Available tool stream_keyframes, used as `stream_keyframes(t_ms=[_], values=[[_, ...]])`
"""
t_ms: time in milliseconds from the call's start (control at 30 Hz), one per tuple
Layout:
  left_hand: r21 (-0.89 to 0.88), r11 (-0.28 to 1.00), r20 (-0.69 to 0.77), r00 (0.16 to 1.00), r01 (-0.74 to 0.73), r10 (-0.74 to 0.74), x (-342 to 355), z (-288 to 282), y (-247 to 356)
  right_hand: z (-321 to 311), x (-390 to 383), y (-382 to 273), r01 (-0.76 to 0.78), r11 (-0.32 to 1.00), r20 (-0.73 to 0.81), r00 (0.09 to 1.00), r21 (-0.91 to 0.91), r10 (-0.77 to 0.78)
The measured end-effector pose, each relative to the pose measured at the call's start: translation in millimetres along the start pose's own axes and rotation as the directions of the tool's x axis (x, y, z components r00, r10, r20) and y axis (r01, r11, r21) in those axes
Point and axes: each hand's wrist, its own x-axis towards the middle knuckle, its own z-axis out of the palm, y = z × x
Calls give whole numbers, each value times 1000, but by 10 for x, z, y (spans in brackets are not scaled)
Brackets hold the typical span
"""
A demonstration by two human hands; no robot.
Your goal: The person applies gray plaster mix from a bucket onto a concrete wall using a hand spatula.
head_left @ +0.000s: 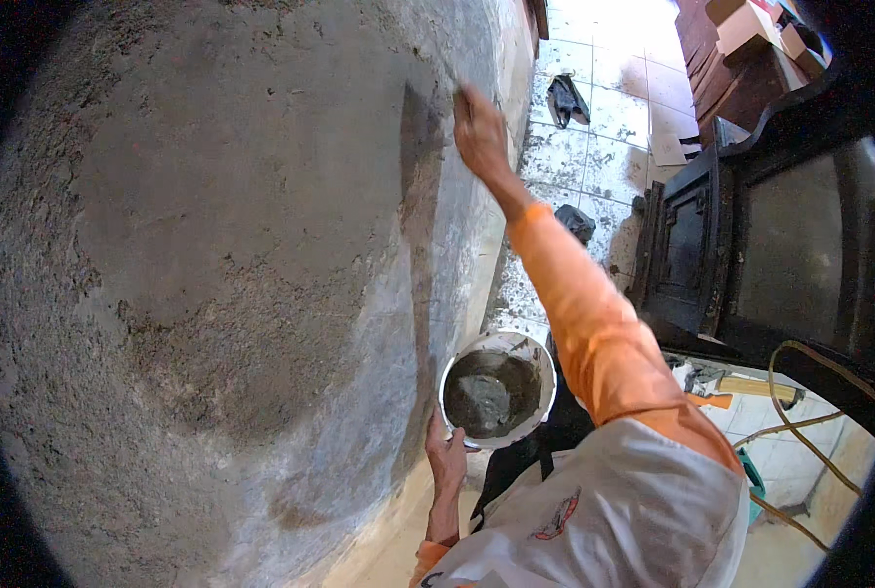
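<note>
My left hand (445, 453) is closed on the lower left rim of a white bucket (545, 370). Wet grey mortar (491, 397) fills its lower part, and the bucket's inside is smeared with it. My right hand (481, 137) is stretched far out along the wall, its fingers curled together close to the surface. Whatever those fingers grip is too hidden and blurred to name. The wall (232, 167) carries a broad patch of fairly smooth grey plaster, with rough, crumbly plaster around its left and lower edges. A bluish bare strip runs beside my right arm's shadow.
Splashes of mortar dot the white tiled floor (594, 147), where a black plastic bag (567, 101) and another dark bundle (575, 223) lie. A dark wooden cabinet (687, 240) stands to the right. Beyond it is an open cardboard box (743, 27). A yellowish hose (778, 392) loops at lower right.
</note>
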Motion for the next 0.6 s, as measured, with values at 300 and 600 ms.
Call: stream_keyframes(t_ms=[300,600], values=[[32,999,-12,1000,29,-29,24,-136,-138,566,-451,-477,56,992,-92,995,117,-46],[0,1000,16,1000,27,-27,36,-89,-52,-362,-1584,-921,-70,959,364,931,275,-37]])
